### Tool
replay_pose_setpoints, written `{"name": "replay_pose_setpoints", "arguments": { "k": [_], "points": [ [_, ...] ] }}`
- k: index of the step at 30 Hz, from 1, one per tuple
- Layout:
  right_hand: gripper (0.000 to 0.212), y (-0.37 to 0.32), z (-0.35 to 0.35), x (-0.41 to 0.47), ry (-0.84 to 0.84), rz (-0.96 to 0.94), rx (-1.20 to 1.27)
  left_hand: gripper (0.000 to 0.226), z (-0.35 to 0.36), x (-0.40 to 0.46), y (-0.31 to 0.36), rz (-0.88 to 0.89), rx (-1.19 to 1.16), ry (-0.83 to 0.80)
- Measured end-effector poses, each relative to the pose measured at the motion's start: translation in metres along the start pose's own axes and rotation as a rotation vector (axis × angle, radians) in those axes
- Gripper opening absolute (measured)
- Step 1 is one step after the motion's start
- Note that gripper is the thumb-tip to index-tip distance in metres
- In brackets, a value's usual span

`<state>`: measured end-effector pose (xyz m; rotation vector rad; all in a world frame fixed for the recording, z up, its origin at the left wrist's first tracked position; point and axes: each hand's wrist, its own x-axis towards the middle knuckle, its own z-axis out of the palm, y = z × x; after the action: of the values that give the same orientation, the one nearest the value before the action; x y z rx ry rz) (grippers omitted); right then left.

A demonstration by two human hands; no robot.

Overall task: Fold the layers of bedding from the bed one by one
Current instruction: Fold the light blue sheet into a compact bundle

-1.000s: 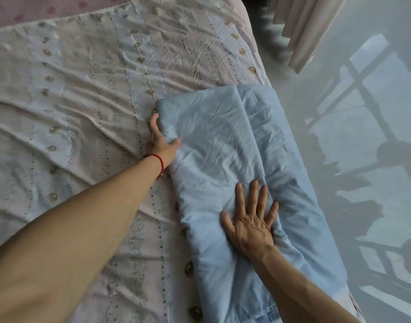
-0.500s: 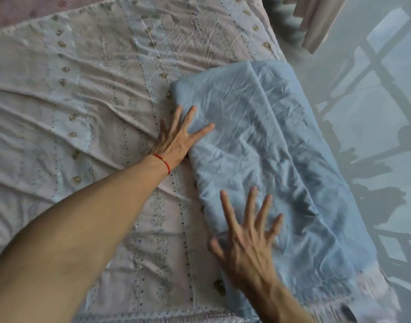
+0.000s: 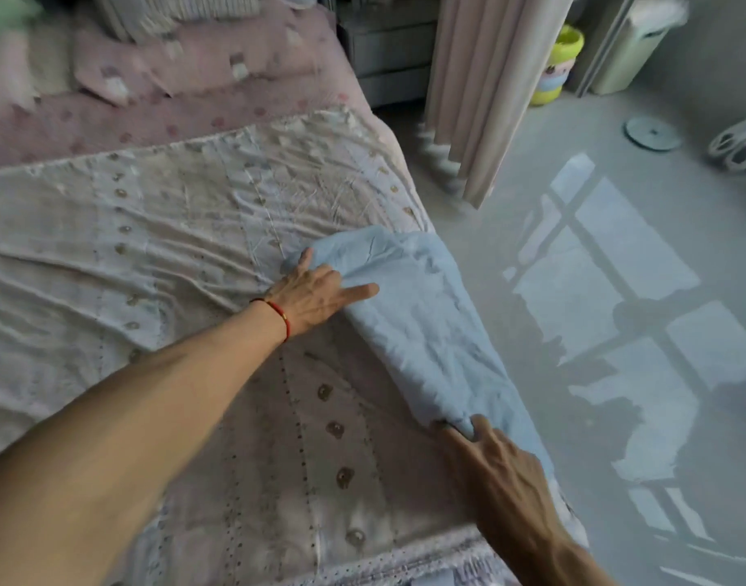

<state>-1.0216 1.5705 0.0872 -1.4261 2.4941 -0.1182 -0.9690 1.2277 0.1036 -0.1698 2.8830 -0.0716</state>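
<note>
Blue sheet [image 3: 422, 327]: folded into a long narrow bundle lying along the right edge of the bed, on top of the patterned cover [image 3: 159, 255].
Left hand [image 3: 316, 296]: at the far end of the bundle; fingers curl into the fold there and pinch the blue cloth, the thumb stretched out flat along its top. A red cord [image 3: 280, 317] circles the wrist.
Right hand [image 3: 496, 463]: at the near end of the bundle, fingers curled round the cloth's edge and gripping it.
Hidden: fingertips of both hands are buried in the folds; the near right corner of the bundle is behind the right wrist.
Blurred: pink pillows [image 3: 185, 65] at the head of the bed, curtain [image 3: 485, 90] beside it.
</note>
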Motion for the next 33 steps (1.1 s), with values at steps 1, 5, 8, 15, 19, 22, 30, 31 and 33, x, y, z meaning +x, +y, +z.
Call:
{"name": "replay_pose_setpoints", "arguments": {
  "k": [1, 5, 8, 15, 19, 22, 30, 31, 33],
  "points": [
    [0.065, 0.013, -0.025, 0.001, 0.017, 0.005, -0.001, 0.063, -0.014, -0.001, 0.002, 0.024, -0.04, -0.001],
    [0.049, 0.053, -0.154, -0.008, 0.032, 0.017, -0.103, 0.055, -0.103, -0.023, 0.028, 0.092, 0.038, 0.246],
    [0.06, 0.067, -0.241, -0.008, 0.147, -0.023, -0.188, 0.073, -0.15, -0.041, 0.028, 0.064, -0.047, 0.423],
    [0.089, 0.038, -0.41, 0.001, 0.434, -0.289, -0.299, 0.068, -0.305, -0.141, -0.007, -0.155, 0.065, 0.729],
    [0.042, -0.005, -0.46, 0.021, 0.506, -0.306, -0.313, 0.059, -0.361, -0.202, -0.036, -0.369, -0.107, 0.778],
    [0.022, -0.047, -0.483, 0.034, 0.484, -0.307, -0.326, 0.047, -0.385, -0.258, -0.045, -0.385, -0.077, 0.822],
    [0.017, -0.151, -0.477, 0.034, 0.462, -0.553, -0.164, 0.02, -0.38, -0.384, -0.109, -0.255, 0.009, 0.776],
    [0.024, -0.162, -0.474, 0.033, 0.457, -0.602, -0.157, 0.017, -0.378, -0.399, -0.117, -0.253, 0.035, 0.753],
    [0.045, -0.173, -0.469, 0.03, 0.443, -0.605, -0.191, 0.031, -0.378, -0.417, -0.129, -0.251, 0.071, 0.708]
  ]
}}
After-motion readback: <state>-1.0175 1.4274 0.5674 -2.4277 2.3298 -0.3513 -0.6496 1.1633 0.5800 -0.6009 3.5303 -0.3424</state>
